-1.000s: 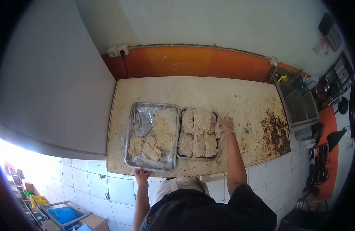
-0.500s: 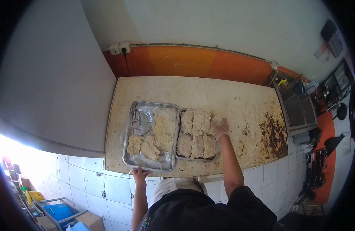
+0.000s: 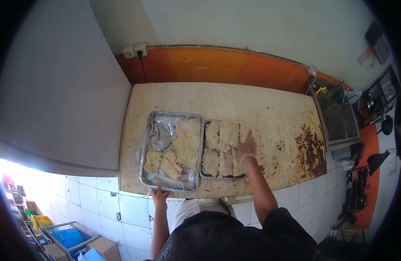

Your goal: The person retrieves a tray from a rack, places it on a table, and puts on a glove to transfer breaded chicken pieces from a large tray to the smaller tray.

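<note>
My left hand [image 3: 159, 195] grips the near edge of a large metal tray [image 3: 194, 182], thumb on top of the rim. This tray is lined with clear plastic and holds pale crumbs [image 3: 187, 145] and two coated pieces [image 3: 170, 166] at its near end. Right beside it stands a smaller tray [image 3: 208, 177] packed with several flat breaded pieces [image 3: 229, 132]. My right hand [image 3: 247, 148], slightly blurred and with what looks like a clear glove cuff at the wrist, lies at this tray's right side. Its fingers stretch away from me, and it partly hides the right-hand pieces.
Both trays sit on a worn, pale tabletop [image 3: 270, 113] with a dark, peeled patch [image 3: 311, 150] on the right. A tall grey panel [image 3: 57, 87] borders the left side. Behind are a wall socket [image 3: 140, 50] and an orange wall band [image 3: 200, 65]. A metal sink unit [image 3: 337, 122] stands at the right.
My right hand has shifted slightly towards me along the smaller tray's right side, and its fingers have straightened. My left hand still holds the large tray's edge. The view has shifted slightly.
</note>
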Demonstrator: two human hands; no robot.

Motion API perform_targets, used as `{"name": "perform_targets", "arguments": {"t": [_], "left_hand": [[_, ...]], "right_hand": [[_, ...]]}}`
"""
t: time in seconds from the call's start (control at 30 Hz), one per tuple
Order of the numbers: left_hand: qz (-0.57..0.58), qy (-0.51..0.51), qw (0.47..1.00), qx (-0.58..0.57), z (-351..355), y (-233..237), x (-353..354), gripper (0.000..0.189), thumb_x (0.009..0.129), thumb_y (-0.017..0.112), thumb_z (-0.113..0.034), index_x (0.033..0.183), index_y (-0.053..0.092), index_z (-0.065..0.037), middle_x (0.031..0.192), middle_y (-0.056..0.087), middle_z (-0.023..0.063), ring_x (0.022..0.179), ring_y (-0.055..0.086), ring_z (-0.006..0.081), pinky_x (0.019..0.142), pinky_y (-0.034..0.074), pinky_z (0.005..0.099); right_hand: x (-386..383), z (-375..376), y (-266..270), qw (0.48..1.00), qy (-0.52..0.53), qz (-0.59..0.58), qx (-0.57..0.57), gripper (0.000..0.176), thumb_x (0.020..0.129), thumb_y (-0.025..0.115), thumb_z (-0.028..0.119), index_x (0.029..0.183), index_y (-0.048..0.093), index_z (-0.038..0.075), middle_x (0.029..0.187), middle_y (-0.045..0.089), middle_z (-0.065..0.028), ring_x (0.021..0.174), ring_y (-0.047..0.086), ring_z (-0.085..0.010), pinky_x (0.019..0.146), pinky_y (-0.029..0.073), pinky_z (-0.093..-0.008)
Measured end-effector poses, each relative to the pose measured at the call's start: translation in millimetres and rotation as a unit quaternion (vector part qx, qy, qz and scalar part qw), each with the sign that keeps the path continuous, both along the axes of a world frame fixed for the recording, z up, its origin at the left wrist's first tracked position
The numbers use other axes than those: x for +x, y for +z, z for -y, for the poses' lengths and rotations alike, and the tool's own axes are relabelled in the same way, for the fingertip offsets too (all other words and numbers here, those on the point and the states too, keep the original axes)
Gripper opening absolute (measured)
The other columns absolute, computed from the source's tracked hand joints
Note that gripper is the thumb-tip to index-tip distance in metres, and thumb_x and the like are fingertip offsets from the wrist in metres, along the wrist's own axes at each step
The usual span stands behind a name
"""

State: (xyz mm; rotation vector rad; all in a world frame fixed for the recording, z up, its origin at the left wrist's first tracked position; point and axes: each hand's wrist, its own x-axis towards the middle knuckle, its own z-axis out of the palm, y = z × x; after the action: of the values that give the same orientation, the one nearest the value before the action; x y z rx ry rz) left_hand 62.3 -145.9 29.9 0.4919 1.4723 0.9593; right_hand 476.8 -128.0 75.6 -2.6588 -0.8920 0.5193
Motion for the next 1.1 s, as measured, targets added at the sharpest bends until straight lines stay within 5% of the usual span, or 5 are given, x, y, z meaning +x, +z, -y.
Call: {"name": "perform_targets", "arguments": {"t": [0.23, 0.63, 0.83, 1.0, 1.1], "left_hand": [[-0.003, -0.026, 1.0, -0.003, 1.2, 0.6, -3.1, 0.03, 0.094, 0.045, -0.027, 0.104, 0.035, -0.001, 0.096, 0.048, 0.0135, 0.078, 0.057, 0.0208, 0.06, 0.056, 0.0335], [-0.002, -0.026, 1.0, -0.006, 4.8, -8.7, -5.7, 0.029, 0.095, 0.042, -0.026, 0.104, 0.036, 0.001, 0.097, 0.05, 0.0155, 0.076, 0.06, 0.0236, 0.061, 0.056, 0.035], [-0.005, 0.003, 1.0, 0.0, 2.4, -4.2, -1.6, 0.028, 0.096, 0.04, -0.025, 0.104, 0.034, 0.001, 0.094, 0.053, 0.0175, 0.077, 0.062, 0.0259, 0.058, 0.056, 0.0345], [0.001, -0.029, 1.0, 0.006, 0.0, -5.0, -3.6, 0.026, 0.096, 0.04, -0.023, 0.105, 0.034, 0.001, 0.094, 0.054, 0.0185, 0.072, 0.062, 0.0256, 0.058, 0.056, 0.0339], [0.004, -0.022, 1.0, 0.018, 1.0, -2.8, -3.0, 0.026, 0.096, 0.04, -0.022, 0.104, 0.035, 0.002, 0.093, 0.053, 0.0181, 0.071, 0.062, 0.0257, 0.058, 0.057, 0.0335]], "right_hand": [[46.9, -32.0, -4.9, 0.983, 0.097, 0.019, 0.155, 0.062, 0.084, 0.051, 0.024, 0.137, 0.028, 0.005, 0.134, 0.035, -0.0237, 0.121, 0.039, -0.0384, 0.1, 0.033, -0.0408], [19.2, -53.7, -20.9, 0.943, 0.182, 0.277, -0.019, 0.051, 0.094, 0.027, 0.032, 0.137, 0.03, 0.004, 0.143, 0.026, -0.0158, 0.131, 0.026, -0.0315, 0.107, 0.024, -0.041], [55.1, -58.6, -32.3, 0.957, 0.262, 0.124, 0.024, 0.06, 0.095, 0.022, 0.043, 0.14, 0.023, 0.003, 0.147, 0.018, -0.0131, 0.135, 0.02, -0.0231, 0.11, 0.016, -0.0373], [59.9, -44.5, 13.3, 0.919, 0.029, -0.327, 0.22, 0.057, 0.094, 0.032, 0.046, 0.135, 0.038, 0.008, 0.141, 0.034, -0.0122, 0.131, 0.028, -0.021, 0.107, 0.021, -0.0324], [92.1, -45.3, -3.2, 0.967, 0.104, -0.16, 0.168, 0.044, 0.094, 0.04, 0.036, 0.128, 0.048, 0.009, 0.128, 0.049, -0.0141, 0.121, 0.043, -0.0242, 0.102, 0.03, -0.0323]]}}
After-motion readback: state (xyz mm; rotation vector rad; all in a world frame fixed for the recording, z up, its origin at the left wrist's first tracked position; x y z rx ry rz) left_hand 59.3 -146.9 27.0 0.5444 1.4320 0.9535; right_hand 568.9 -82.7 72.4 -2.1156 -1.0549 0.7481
